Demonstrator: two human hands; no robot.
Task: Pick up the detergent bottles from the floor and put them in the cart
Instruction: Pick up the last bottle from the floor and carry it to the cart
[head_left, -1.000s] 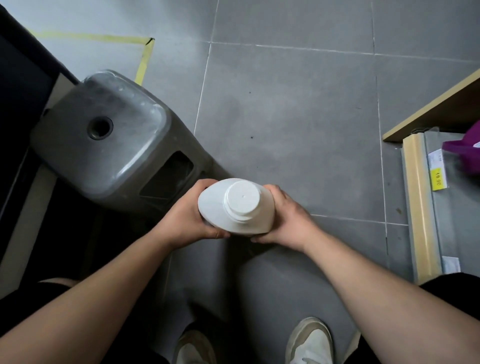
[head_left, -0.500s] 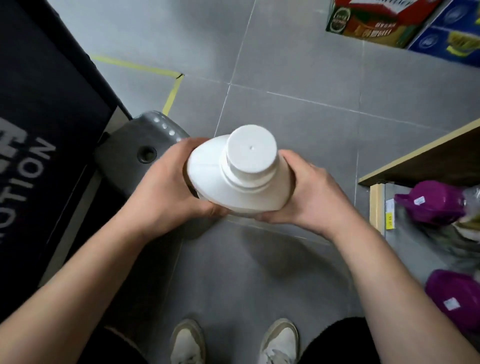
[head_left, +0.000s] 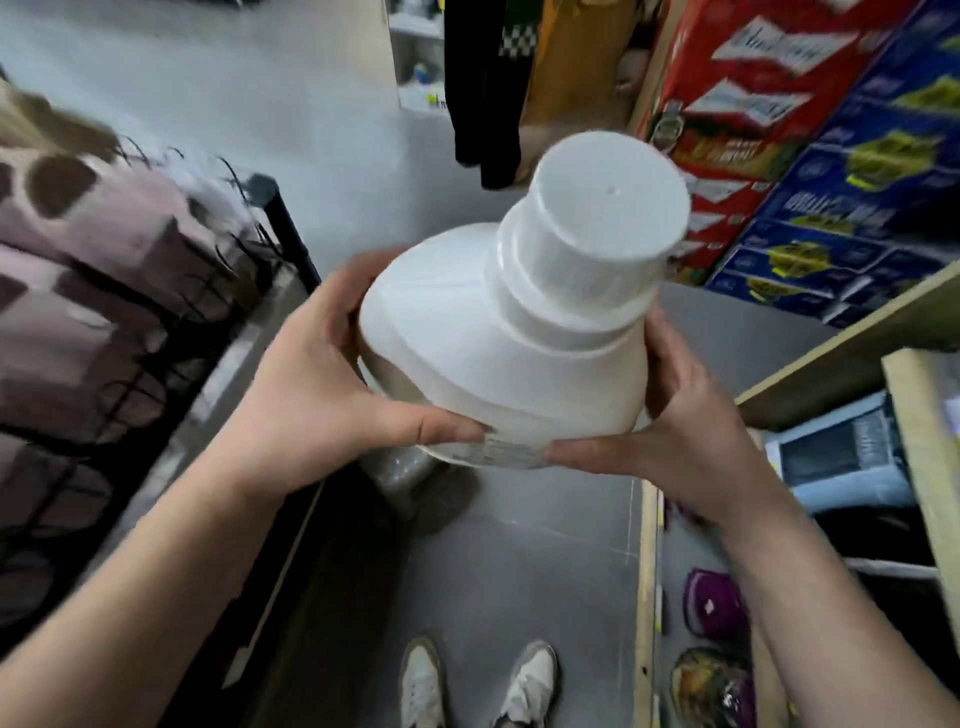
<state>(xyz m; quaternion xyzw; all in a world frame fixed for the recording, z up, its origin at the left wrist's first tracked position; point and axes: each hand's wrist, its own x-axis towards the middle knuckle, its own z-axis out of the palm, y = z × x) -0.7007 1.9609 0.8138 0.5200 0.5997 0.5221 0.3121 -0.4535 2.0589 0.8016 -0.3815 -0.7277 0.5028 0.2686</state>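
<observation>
White detergent bottle (head_left: 498, 353) with wide ribbed white cap (head_left: 597, 208), upright.

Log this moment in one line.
white plastic detergent bottle: capped, in the air; left hand: grips it; right hand: grips it

I hold the bottle (head_left: 498, 374) between my left hand (head_left: 311, 384) and right hand (head_left: 691, 431), with the cart (head_left: 291, 234) left of my left hand, stacked boxes (head_left: 831, 171) beyond my right hand and a shelf (head_left: 841, 348) just right of it.

Bottle (head_left: 498, 358) base hidden; cart (head_left: 156, 322) blurred.
</observation>
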